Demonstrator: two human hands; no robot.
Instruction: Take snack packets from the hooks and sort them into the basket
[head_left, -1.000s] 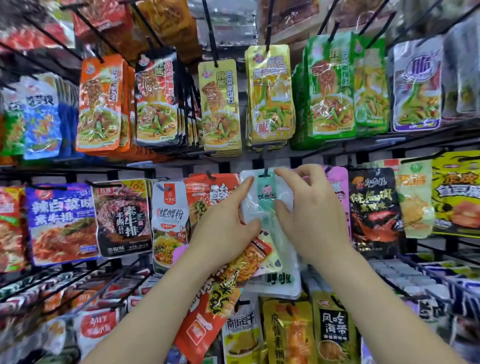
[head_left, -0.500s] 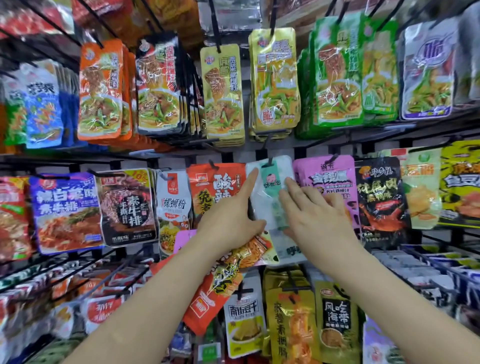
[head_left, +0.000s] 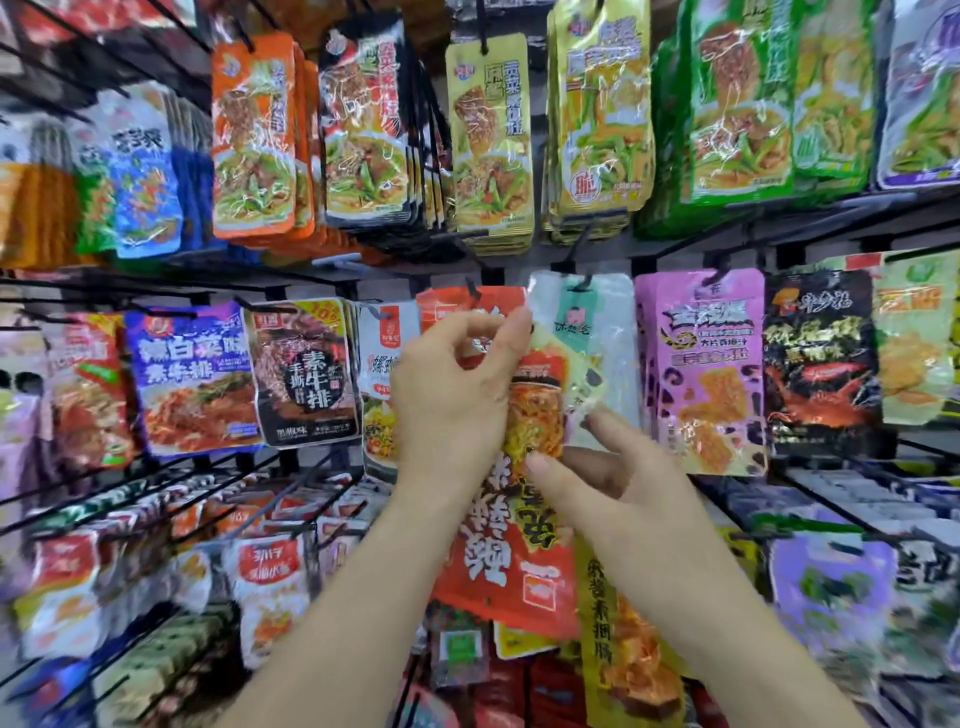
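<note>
The left hand (head_left: 452, 400) is clenched on the upper end of a red packet (head_left: 498, 561), which hangs down from it between the two forearms with its print upside down. The right hand (head_left: 618, 473) lays its thumb on that packet's face, and its fingers reach the crumpled lower corner of a white see-through packet (head_left: 608, 343). I cannot tell whether it has closed on that corner.

The white packet hangs on its hook (head_left: 584, 283) in the middle row, just beside a pink packet (head_left: 706, 364) on its right.

As I judge it, the step in hand is taking the white packet. One packet is already off and carried, and the next is not yet free. The next move calls for a firm pinch on the white packet and a slide outward along the hook, clear of its tip. Then both go down to the basket, which is not in view.

Counted: two hands, one red packet held, one white packet being worked, and three rows of hanging packets.
</note>
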